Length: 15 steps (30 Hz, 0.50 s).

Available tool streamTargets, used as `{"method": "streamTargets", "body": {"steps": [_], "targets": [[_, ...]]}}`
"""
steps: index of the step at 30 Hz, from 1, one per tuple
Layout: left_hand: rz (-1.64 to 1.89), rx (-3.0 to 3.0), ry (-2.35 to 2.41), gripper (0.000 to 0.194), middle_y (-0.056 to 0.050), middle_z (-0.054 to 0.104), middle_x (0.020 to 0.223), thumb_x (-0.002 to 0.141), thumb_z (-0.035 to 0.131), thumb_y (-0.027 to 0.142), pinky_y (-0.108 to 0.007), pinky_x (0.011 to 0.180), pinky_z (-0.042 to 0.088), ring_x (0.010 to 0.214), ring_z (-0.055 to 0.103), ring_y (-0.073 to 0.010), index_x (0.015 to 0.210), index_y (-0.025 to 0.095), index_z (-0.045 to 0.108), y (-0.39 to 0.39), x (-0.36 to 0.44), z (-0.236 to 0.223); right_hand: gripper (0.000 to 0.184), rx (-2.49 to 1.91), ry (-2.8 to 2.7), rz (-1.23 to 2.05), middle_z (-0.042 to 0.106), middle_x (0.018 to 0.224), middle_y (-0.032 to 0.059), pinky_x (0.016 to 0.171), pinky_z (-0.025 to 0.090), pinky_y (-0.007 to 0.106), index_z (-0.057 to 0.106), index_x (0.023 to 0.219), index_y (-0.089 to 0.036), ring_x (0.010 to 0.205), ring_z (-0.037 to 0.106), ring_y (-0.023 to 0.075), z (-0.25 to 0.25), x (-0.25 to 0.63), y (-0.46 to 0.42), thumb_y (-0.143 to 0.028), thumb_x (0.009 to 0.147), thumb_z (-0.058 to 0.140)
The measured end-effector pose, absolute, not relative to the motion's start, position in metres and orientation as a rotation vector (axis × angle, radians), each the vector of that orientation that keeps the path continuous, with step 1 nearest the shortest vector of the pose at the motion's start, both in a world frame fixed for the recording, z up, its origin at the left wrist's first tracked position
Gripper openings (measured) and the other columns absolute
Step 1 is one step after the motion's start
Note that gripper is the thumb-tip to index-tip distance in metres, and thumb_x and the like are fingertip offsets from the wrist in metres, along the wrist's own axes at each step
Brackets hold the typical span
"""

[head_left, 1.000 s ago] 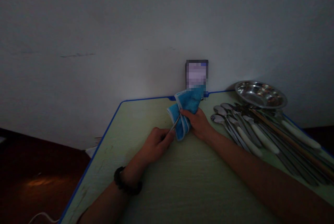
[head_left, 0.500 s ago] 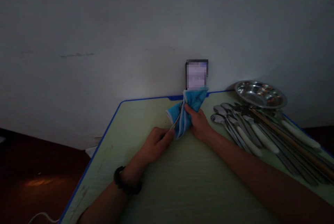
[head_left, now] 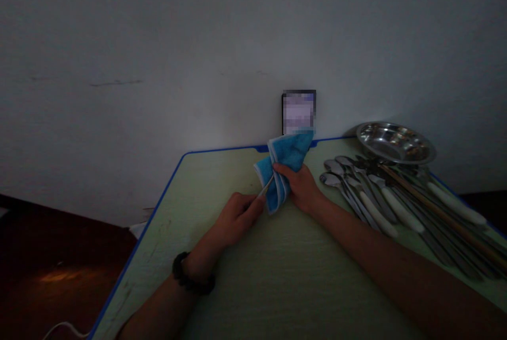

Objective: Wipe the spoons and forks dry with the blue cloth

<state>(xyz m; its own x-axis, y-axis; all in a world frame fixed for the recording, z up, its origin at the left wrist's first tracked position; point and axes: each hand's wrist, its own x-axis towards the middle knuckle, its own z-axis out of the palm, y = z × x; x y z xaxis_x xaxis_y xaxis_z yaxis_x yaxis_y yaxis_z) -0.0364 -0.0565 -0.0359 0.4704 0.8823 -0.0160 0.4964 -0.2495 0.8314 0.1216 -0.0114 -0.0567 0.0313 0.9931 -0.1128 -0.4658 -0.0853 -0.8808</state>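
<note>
My left hand (head_left: 237,218) is closed around the handle of a thin metal utensil (head_left: 266,188). Its far end disappears into a folded blue cloth (head_left: 285,163) with a white border. My right hand (head_left: 303,187) is wrapped around that cloth and pinches it over the utensil's head, which is hidden inside. Both hands rest low over the pale green table (head_left: 277,276), near its far edge. A dark beaded bracelet (head_left: 190,279) sits on my left wrist.
A row of several spoons with white handles (head_left: 376,197) lies to the right, with a long wooden stick (head_left: 443,216) across them. A shiny steel bowl (head_left: 396,142) stands at the back right. A phone (head_left: 299,113) leans against the white wall. The table's blue edge (head_left: 158,202) drops to a dark floor on the left.
My right hand has twisted the blue cloth a little around the utensil, its top swinging right and back. The left hand has hardly moved.
</note>
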Motion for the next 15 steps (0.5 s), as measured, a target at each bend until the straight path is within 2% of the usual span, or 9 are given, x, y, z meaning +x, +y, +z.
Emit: {"method": "streamTargets", "body": {"steps": [6,15], "targets": [[0.591,1.881,1.139,0.044,0.006,0.033,0.044,0.087,0.033,0.041,-0.020,0.041,0.025,0.041,0.031,-0.0066,0.050,0.017,0.038,-0.0564,-0.0364,-0.0362,0.019,-0.914,-0.729,1.436,0.068,0.070,-0.0012,0.071,0.049,0.033,0.065,0.070,-0.020,0.065,0.062,0.0157,-0.0567,0.1193,-0.0115,-0.035,0.061,0.070],[0.623,1.784,1.144,0.043,0.005,0.034,0.045,0.086,0.035,0.042,-0.020,0.040,0.025,0.041,0.031,-0.0069,0.050,0.017,0.038,-0.0582,-0.0354,-0.0355,0.021,-0.901,-0.588,1.470,0.068,0.067,-0.0024,0.068,0.049,0.033,0.064,0.077,-0.022,0.066,0.063,0.0167,-0.0505,0.1173,-0.0115,-0.039,0.065,0.066]]}}
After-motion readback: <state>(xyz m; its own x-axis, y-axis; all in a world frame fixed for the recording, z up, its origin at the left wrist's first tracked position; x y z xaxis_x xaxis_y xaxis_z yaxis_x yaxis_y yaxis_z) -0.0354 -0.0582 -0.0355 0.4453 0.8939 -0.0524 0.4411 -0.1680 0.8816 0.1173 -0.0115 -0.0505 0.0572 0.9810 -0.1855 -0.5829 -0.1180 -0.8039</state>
